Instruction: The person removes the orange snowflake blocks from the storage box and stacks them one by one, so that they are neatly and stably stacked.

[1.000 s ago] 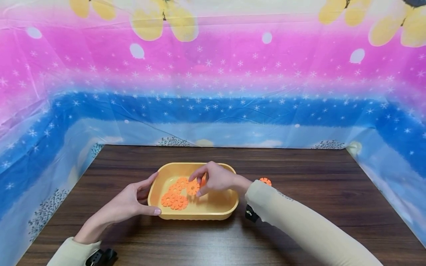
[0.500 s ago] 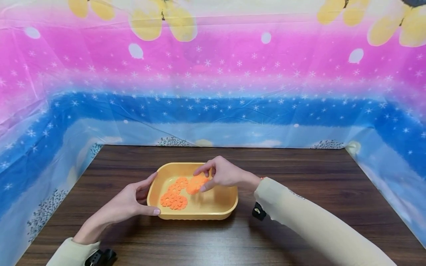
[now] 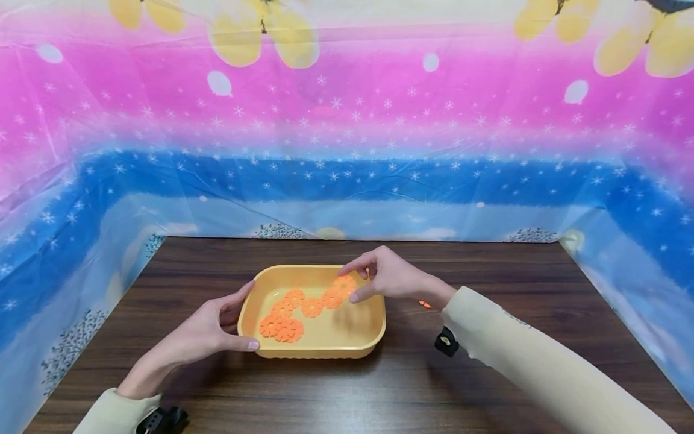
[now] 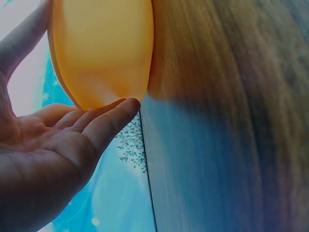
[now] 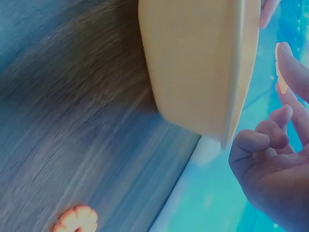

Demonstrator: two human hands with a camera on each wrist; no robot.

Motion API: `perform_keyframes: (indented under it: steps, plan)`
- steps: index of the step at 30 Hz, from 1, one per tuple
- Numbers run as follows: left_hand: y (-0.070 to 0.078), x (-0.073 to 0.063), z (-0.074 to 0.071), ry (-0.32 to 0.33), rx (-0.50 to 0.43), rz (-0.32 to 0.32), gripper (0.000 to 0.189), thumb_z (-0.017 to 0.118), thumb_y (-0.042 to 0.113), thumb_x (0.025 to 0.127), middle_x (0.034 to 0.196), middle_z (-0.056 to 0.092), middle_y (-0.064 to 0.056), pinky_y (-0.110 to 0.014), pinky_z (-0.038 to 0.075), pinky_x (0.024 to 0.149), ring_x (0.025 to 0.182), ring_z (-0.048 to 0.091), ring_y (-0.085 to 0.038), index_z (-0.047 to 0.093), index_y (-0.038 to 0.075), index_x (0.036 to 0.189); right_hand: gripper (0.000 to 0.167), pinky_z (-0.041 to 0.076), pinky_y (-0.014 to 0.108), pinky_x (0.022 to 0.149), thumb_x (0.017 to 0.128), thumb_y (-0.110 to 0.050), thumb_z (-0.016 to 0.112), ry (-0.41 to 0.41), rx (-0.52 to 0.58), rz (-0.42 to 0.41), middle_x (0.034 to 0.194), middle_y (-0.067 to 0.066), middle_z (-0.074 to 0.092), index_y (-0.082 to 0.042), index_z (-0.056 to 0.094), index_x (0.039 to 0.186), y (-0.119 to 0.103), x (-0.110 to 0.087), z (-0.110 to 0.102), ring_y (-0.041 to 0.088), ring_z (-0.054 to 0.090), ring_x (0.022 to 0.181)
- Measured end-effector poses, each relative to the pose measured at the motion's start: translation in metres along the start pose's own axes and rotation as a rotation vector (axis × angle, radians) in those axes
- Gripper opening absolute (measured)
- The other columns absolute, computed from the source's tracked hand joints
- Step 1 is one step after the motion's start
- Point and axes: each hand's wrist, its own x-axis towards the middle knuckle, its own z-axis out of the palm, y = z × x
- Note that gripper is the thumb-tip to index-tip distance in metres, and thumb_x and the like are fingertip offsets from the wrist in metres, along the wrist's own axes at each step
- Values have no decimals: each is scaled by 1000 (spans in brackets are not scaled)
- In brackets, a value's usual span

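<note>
A yellow plastic tub stands on the table with several orange notched discs inside, mostly bunched toward its left and overlapping one another. My left hand grips the tub's left end, thumb at the near rim and fingers on the far side; the left wrist view has those fingers against the tub's wall. Over the tub's far right part, my right hand pinches an orange notched disc between thumb and index finger. Seen edge-on, this disc is above rim level in the right wrist view, the other fingers curled.
Another orange disc lies on the table right of the tub, partly hidden by my right wrist. The dark wood table ends at the back against a patterned cloth, which also hangs along both sides.
My right hand has moved right and up from the middle of the tub to its far right part, with a disc in its pinch. My left hand keeps its hold on the tub.
</note>
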Motion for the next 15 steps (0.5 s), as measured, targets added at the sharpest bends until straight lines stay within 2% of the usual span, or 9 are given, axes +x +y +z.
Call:
perform_keyframes:
  steps: [7,15]
  plan:
    - [-1,0,-1,1,2,8,114,89,17,84,165,24,-34,-38,59,97,143,41,-49,12,4,167,45,32,27,63,85,-11,88,13,38,1,71,2,42,-4,75,128,7,-15,-16,20,33,65]
    - [-2,-1,0,2,3,12,114,89,17,84,164,26,-34,-38,59,96,142,44,-49,12,5,167,46,35,25,60,83,-12,90,73,51,76,76,2,48,-6,76,126,23,-34,-30,19,39,69]
